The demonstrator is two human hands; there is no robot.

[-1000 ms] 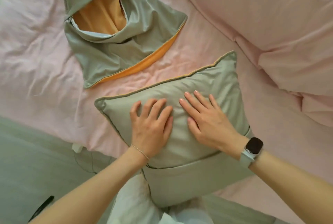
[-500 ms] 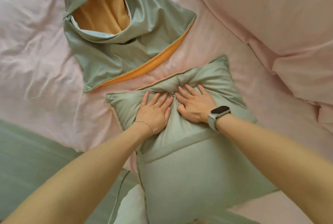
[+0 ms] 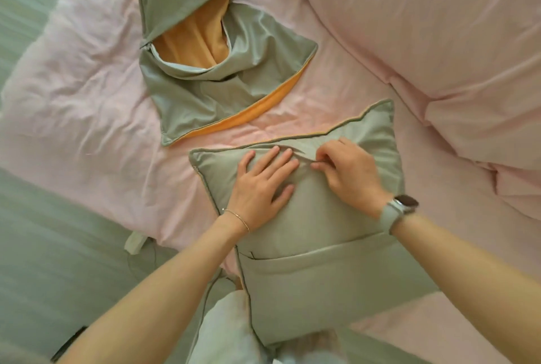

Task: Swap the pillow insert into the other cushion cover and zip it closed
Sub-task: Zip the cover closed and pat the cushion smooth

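Observation:
A stuffed sage-green cushion (image 3: pixel 316 232) lies on the pink bed, a flap seam running across its near part. My left hand (image 3: pixel 263 185) lies flat on its upper left, fingers straight and spread. My right hand (image 3: pixel 348 172) is beside it, fingertips pinching a fold of the cover fabric near the cushion's far edge. Behind them lies an empty green cushion cover (image 3: pixel 216 71) with an orange lining, its opening gaping toward me.
Pink bedding (image 3: pixel 87 112) covers the bed, and a large pink pillow (image 3: pixel 439 27) fills the right and back. A green sheet (image 3: pixel 44 261) lies along the near left. Pale fabric (image 3: pixel 225 331) shows at the bottom centre, under the cushion's near edge.
The cushion has settled flatter on the bed. My right hand went from pressing flat to pinching a fold of the cover. My left hand stays flat on the cushion.

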